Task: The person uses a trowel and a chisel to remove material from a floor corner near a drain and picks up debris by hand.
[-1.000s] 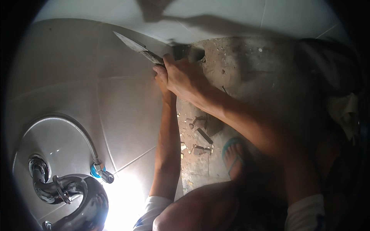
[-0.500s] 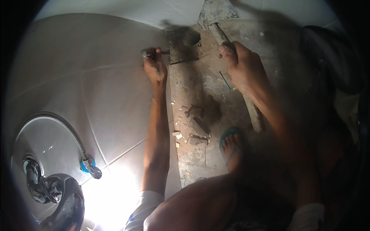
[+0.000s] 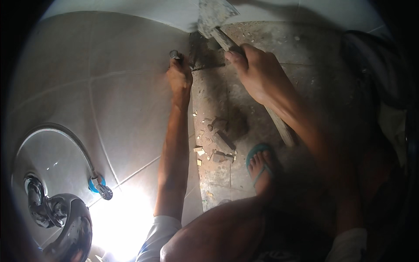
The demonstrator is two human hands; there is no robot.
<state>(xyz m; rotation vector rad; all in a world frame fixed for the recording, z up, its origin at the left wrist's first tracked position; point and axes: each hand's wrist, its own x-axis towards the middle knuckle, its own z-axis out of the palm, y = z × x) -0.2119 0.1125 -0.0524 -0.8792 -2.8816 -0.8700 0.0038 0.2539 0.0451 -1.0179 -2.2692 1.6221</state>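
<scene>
At the far corner of the floor (image 3: 301, 96), a dark square recess (image 3: 207, 63) sits against the tiled wall (image 3: 56, 91), its inside mostly in shadow and partly screened by the head of a broad-headed tool (image 3: 217, 17). The right grip (image 3: 264, 72) is wrapped round this tool's wooden handle (image 3: 281, 126), which slants back toward the person; the flat, pale-spattered head is above the recess in view. Just left of the recess, the left grip (image 3: 180, 78) is closed on a short tool (image 3: 175, 54), of which a rounded grey end shows; the rest is hidden by the fingers.

Nearer, broken grey pieces (image 3: 223, 140) and pale chips lie on the floor between the left forearm and a sandalled foot (image 3: 259, 163). On the wall to the left are a braided hose (image 3: 65, 129), a small valve (image 3: 104, 191) and a shiny curved drainpipe (image 3: 74, 218). A dark object, too dim to identify, stands at the right edge.
</scene>
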